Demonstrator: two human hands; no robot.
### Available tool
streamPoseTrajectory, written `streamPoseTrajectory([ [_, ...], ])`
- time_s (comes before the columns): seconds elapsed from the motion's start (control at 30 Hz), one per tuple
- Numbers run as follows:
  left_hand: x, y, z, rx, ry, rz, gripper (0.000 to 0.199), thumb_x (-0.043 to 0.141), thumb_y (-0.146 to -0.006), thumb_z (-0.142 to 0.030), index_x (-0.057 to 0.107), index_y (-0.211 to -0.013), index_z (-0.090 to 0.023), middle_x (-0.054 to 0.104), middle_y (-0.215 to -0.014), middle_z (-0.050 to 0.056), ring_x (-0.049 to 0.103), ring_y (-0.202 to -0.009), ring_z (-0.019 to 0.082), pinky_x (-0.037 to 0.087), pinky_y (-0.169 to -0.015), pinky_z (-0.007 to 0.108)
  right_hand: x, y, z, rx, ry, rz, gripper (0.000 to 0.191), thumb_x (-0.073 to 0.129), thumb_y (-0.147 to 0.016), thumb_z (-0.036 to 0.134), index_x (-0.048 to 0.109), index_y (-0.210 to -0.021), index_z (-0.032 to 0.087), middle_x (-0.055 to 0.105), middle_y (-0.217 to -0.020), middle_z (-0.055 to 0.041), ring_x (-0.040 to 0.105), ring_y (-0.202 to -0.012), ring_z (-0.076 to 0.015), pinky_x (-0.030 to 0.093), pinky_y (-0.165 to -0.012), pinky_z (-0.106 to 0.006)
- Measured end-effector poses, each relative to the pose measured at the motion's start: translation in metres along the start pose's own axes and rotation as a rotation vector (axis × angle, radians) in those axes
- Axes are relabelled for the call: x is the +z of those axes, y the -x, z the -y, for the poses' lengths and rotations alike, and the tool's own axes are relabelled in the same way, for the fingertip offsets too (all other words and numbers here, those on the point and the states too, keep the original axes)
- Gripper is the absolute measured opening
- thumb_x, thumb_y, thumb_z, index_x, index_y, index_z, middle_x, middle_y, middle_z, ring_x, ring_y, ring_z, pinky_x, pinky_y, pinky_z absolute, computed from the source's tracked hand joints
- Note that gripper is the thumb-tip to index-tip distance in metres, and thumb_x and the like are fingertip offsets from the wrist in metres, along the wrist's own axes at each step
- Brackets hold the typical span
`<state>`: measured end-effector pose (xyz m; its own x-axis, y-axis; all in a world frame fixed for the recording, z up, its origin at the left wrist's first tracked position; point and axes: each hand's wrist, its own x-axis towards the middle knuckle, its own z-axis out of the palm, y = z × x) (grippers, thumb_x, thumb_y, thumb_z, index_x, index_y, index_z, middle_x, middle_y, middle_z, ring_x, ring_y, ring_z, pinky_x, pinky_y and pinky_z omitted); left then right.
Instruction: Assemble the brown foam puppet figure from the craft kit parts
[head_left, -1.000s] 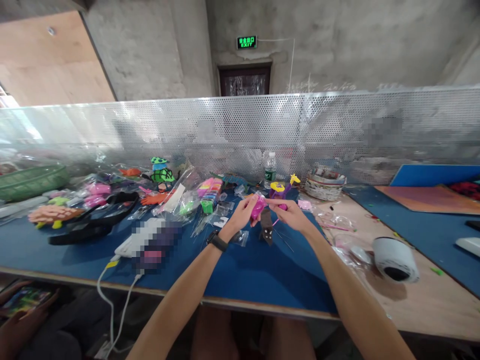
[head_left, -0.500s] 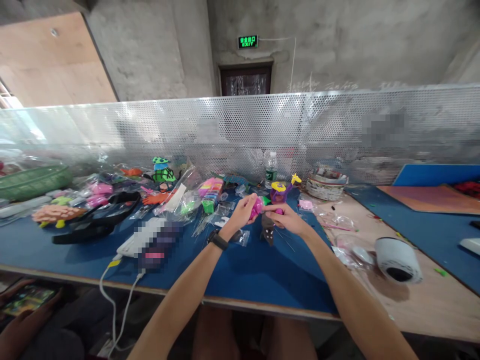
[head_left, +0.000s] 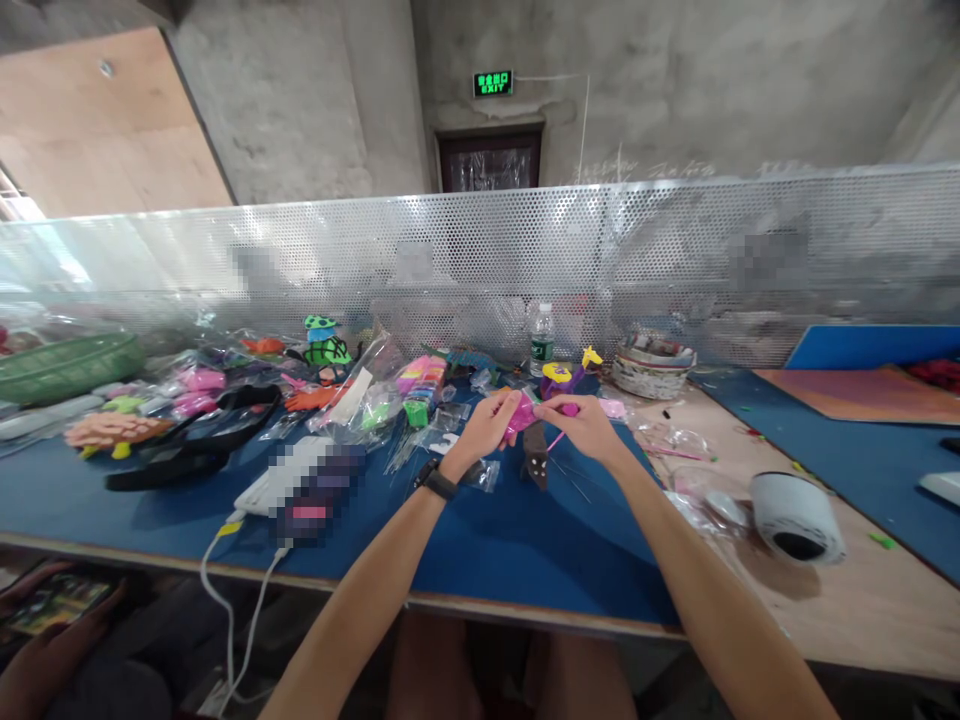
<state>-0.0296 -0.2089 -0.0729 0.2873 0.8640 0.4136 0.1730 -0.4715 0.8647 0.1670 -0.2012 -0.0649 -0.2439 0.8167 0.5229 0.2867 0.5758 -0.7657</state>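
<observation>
My left hand, with a dark watch on its wrist, is closed around a shiny magenta packet that looks like wrapped modelling clay. The fingers of my right hand pinch at the packet's right edge, and a bit of magenta material shows among them. A thin pink stick points down below that hand; whether it is held is unclear. Just under both hands stands a dark grey clay figure with pale dots. Behind my right hand is a purple and yellow giraffe-like figure.
A water bottle and a woven basket stand at the back. Bagged coloured clay and a white power bank with cables lie left. A white cylindrical device sits right. Another person's hands hold a phone at lower left.
My right hand has turned slightly, its fingers now pinching at the packet's edge. The packet appears more spread out, and the pink stick now shows below my right hand.
</observation>
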Motion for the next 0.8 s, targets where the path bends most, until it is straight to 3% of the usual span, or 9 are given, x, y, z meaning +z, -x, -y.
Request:
streamPoseTrajectory([
  [0.1,0.002,0.001,0.0,0.01,-0.017,0.017,0.057,0.035,-0.097,-0.066,0.056,-0.078,-0.016,0.057,-0.047,-0.001,0.045,-0.034,0.009,0.033,-0.037,0.02,-0.003,-0.001,0.001,-0.011,-0.021,-0.048,0.032,0.074,-0.078,0.049,0.079,-0.079,0.018,0.073,-0.074,-0.0036,0.059,-0.068,-0.0167,0.047,-0.068,-0.029],
  [0.23,0.005,0.001,0.002,0.009,-0.007,0.006,0.058,0.034,-0.097,-0.067,0.054,-0.076,-0.016,0.056,-0.046,-0.002,0.045,-0.033,0.009,0.032,-0.037,0.019,0.0,-0.001,0.001,0.013,-0.076,-0.094,0.037,0.075,-0.075,0.052,0.079,-0.081,0.016,0.07,-0.07,-0.0032,0.055,-0.062,-0.0146,0.043,-0.06,-0.028],
  [0.4,0.008,0.002,0.004,0.046,0.002,-0.029,0.06,0.031,-0.097,-0.067,0.055,-0.074,-0.016,0.056,-0.048,-0.002,0.044,-0.034,0.008,0.032,-0.037,0.02,0.004,0.002,0.002,0.04,-0.132,-0.082,0.045,0.073,-0.078,0.056,0.079,-0.092,0.014,0.054,-0.056,0.0018,0.039,-0.051,-0.0095,0.031,-0.048,-0.025],
  [0.53,0.01,0.003,0.005,0.046,-0.008,-0.031,0.071,0.023,-0.098,-0.068,0.053,-0.06,-0.016,0.052,-0.044,0.0,0.045,-0.036,0.009,0.036,-0.042,0.021,0.006,0.003,0.002,0.075,-0.218,-0.039,0.052,0.072,-0.078,0.057,0.077,-0.104,0.012,0.039,-0.049,0.0071,0.027,-0.048,-0.0077,0.024,-0.045,-0.025],
  [0.67,0.011,0.004,0.004,0.059,-0.01,-0.048,0.076,0.019,-0.098,-0.068,0.053,-0.053,-0.017,0.051,-0.044,0.001,0.046,-0.039,0.009,0.038,-0.046,0.022,0.005,0.004,0.002,0.064,-0.277,0.04,0.051,0.068,-0.081,0.061,0.076,-0.094,0.012,0.03,-0.048,0.0088,0.023,-0.047,-0.0072,0.019,-0.045,-0.025],
  [0.8,0.012,0.004,0.005,0.061,-0.046,-0.078,0.076,0.019,-0.099,-0.066,0.051,-0.05,-0.018,0.05,-0.043,0.001,0.047,-0.041,0.01,0.038,-0.05,0.023,0.006,0.005,-0.001,0.053,-0.276,0.132,0.054,0.061,-0.084,0.067,0.067,-0.07,0.016,0.027,-0.047,0.0084,0.024,-0.044,-0.0073,0.02,-0.044,-0.026],
])
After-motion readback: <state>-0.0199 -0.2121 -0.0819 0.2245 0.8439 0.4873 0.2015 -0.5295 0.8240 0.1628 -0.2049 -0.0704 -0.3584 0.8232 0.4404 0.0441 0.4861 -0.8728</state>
